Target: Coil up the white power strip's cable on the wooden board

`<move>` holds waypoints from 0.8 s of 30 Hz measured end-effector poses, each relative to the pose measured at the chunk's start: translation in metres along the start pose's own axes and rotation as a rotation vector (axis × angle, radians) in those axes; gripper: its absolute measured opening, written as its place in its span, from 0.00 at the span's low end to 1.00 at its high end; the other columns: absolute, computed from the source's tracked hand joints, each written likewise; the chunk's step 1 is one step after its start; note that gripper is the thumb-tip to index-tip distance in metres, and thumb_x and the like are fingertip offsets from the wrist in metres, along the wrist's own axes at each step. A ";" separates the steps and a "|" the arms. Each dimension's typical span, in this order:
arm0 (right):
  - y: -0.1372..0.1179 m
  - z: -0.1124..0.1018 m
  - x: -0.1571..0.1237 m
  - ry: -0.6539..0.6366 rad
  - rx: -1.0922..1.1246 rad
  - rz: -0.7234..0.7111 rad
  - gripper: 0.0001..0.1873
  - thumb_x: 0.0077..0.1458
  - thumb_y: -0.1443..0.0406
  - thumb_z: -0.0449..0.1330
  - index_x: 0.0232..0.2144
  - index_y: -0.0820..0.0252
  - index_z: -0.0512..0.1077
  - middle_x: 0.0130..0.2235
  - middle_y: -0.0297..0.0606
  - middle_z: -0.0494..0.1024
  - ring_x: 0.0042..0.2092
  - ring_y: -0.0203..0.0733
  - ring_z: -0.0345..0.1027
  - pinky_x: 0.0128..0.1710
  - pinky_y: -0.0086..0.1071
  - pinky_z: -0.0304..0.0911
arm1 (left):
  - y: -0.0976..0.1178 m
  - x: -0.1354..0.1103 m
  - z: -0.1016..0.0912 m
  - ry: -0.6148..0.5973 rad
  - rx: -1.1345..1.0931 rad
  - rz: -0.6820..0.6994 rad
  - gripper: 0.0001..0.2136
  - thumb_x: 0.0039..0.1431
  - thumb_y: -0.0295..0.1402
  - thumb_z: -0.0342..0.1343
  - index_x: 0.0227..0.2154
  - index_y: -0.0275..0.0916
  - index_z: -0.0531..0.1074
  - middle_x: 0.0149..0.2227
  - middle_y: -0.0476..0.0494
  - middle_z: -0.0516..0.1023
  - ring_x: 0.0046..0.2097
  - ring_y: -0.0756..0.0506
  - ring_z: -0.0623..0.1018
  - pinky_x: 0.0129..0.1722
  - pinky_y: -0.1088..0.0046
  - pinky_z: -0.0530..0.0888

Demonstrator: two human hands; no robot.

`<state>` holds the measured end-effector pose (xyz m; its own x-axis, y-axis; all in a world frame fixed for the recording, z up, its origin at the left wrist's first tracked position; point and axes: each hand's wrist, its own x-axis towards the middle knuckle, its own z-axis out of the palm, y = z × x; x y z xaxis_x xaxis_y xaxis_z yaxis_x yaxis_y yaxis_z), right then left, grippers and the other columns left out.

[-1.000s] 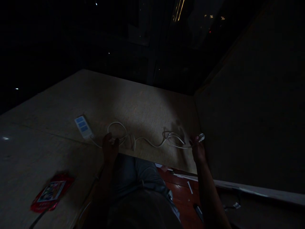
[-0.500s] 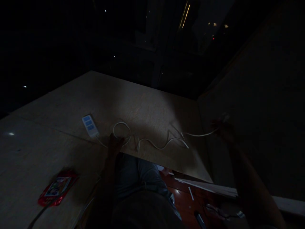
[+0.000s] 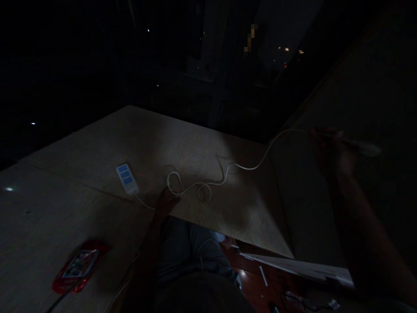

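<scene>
A white power strip (image 3: 126, 178) with blue panels lies on the pale tabletop, left of centre. Its thin white cord (image 3: 246, 168) runs from it past my left hand (image 3: 167, 201), makes small loops and stretches off to the right. My left hand is closed around the cord near the table's front edge, just below a loop. Raised at the right, my right hand (image 3: 334, 150) is closed on the cord's far part. A pale, blurred end (image 3: 370, 149), perhaps the plug, sticks out beyond that hand. Darkness hides most of the finger detail.
A red packet (image 3: 78, 267) with a picture on it lies at the table's lower left, a dark cable across it. A wall (image 3: 368, 87) rises on the right, and dark windows (image 3: 208, 56) stand behind the table. Scattered items lie on the reddish floor (image 3: 252, 282).
My right hand has moved up and to the right, drawing the cord out longer and straighter. The loop by my left hand has become smaller. My left hand has shifted slightly right.
</scene>
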<state>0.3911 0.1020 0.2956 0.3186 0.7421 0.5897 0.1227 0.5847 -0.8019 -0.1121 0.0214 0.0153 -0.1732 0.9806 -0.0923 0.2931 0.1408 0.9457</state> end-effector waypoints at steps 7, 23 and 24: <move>-0.024 0.042 -0.053 -0.211 -0.059 0.259 0.21 0.51 0.51 0.67 0.38 0.62 0.76 0.42 0.48 0.79 0.39 0.46 0.77 0.45 0.45 0.70 | 0.015 -0.008 0.032 0.077 0.276 0.287 0.16 0.56 0.47 0.56 0.23 0.39 0.69 0.35 0.42 0.77 0.43 0.44 0.75 0.49 0.65 0.71; 0.009 0.080 -0.172 -0.976 -0.371 0.566 0.34 0.60 0.45 0.53 0.57 0.64 0.64 0.23 0.31 0.68 0.24 0.34 0.60 0.25 0.28 0.57 | 0.044 -0.005 0.042 -0.084 0.649 0.017 0.15 0.60 0.27 0.49 0.50 0.33 0.70 0.45 0.35 0.79 0.46 0.41 0.78 0.46 0.68 0.71; 0.012 0.083 -0.176 -0.980 -0.388 0.557 0.34 0.59 0.45 0.53 0.56 0.64 0.65 0.23 0.31 0.67 0.24 0.34 0.60 0.26 0.29 0.57 | 0.044 -0.004 0.041 -0.114 0.623 0.010 0.15 0.60 0.27 0.49 0.48 0.34 0.71 0.45 0.35 0.79 0.47 0.42 0.78 0.47 0.69 0.71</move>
<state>0.2581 0.0054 0.1903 -0.4153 0.8951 -0.1623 0.5245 0.0898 -0.8466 -0.0602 0.0296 0.0447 -0.0764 0.9857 -0.1499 0.7923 0.1513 0.5911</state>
